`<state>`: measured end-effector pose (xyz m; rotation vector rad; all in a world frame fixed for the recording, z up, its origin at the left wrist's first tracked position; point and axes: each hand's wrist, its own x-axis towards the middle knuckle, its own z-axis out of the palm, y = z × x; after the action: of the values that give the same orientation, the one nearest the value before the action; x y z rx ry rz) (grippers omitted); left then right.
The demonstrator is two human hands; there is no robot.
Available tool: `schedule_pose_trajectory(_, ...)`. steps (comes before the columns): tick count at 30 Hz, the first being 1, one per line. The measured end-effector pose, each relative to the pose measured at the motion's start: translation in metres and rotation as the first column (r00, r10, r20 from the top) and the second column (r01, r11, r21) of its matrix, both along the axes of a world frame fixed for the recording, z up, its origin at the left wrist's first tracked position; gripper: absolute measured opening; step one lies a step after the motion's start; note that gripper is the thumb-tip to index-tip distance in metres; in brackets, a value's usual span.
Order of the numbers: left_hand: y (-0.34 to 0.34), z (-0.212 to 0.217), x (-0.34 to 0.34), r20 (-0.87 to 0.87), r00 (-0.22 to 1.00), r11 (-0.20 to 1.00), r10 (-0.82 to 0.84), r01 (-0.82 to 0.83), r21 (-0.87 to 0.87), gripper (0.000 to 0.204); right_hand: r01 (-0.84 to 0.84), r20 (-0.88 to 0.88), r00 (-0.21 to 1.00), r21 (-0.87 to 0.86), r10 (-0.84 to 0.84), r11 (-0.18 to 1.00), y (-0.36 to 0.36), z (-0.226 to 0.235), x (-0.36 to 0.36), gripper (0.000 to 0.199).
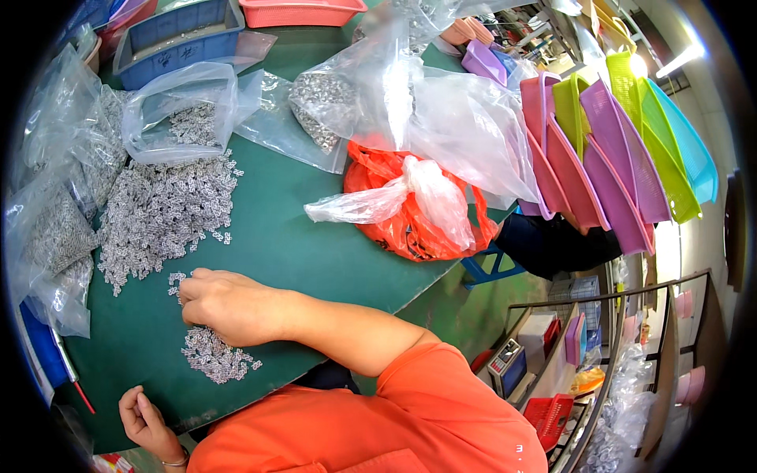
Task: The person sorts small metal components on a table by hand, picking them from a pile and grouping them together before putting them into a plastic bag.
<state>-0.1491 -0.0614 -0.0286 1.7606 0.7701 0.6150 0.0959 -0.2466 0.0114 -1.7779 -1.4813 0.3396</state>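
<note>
So we've got a big green tabletop [300, 244] taking up most of the view, curving off at the edges. On its far side sit a pile of clear bags [441, 102], some stuffed with small silvery parts, and an orange bag [402, 229] with a clear one knotted on top of it. Off to the right there's a stack of trays [615, 150] in pink, purple, green and blue, standing on edge. A blue bin [185, 35] and a red bin [303, 12] are at the far edge.

On the left, a big heap [162, 213] of tiny grey-white parts spills out of an open clear bag [185, 110]. Nearer us is a small pile [213, 355] of the same parts, well apart from the heap.

Our right hand [225, 303] reaches across, palm down, fingers curled loosely, resting right on the top of the small pile. We can't tell if anything's pinched under it. Our left hand [142, 418] sits at the near tabletop edge, fingers curled in narrow, nothing visible in it, just beside the small pile but not touching.
</note>
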Motion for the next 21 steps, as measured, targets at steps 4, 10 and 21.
schedule_pose_trajectory(4,-0.002,0.001,-0.003,-0.016,1.0,1.0,-0.008,0.008,-0.028,0.014,-0.082,-0.08,0.993,-0.003,0.081,0.997,0.0,-0.003,-0.003,0.019)
schedule_pose_trajectory(10,0.002,-0.006,-0.006,-0.025,1.0,1.0,0.003,-0.002,0.031,0.012,-0.14,0.015,0.99,0.013,0.139,0.99,0.008,-0.006,-0.009,0.025)
schedule_pose_trajectory(21,-0.01,0.023,0.013,0.057,0.998,0.996,-0.033,0.028,0.079,0.006,0.282,0.109,0.951,0.072,-0.289,0.957,0.006,0.007,0.022,0.017)
